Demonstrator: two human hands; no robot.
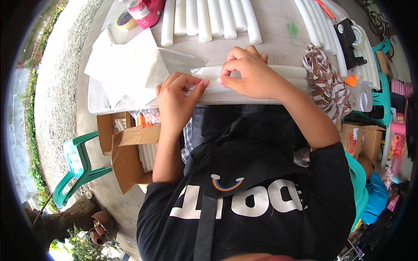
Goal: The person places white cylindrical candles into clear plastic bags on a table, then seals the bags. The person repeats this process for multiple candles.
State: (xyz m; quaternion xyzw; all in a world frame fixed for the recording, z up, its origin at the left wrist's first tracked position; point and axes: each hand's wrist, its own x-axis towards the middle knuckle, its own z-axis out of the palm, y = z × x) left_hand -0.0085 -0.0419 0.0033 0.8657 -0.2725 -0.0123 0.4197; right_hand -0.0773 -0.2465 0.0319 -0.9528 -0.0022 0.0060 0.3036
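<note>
Two long white candles [287, 71] lie side by side along the table's near edge, with clear plastic film about their left end. Over the upper candle my right hand [249, 73] is closed, thumb on the near side and fingers curled across it. My left hand [178, 93] is just left of the candles' end, thumb and forefinger pinched together close to the right thumb. What sits in that pinch is too small to make out. Sheets of clear plastic [174, 65] and white sheets [119, 65] spread out beyond my left hand.
Several white candles [204, 21] stand in a row at the far side, more [313, 26] at right beside a black tape dispenser [348, 41]. A brown-and-white cloth [326, 82] lies right. Far left are a tape roll [125, 21] and pink container [150, 13]. An open carton [126, 152] sits below.
</note>
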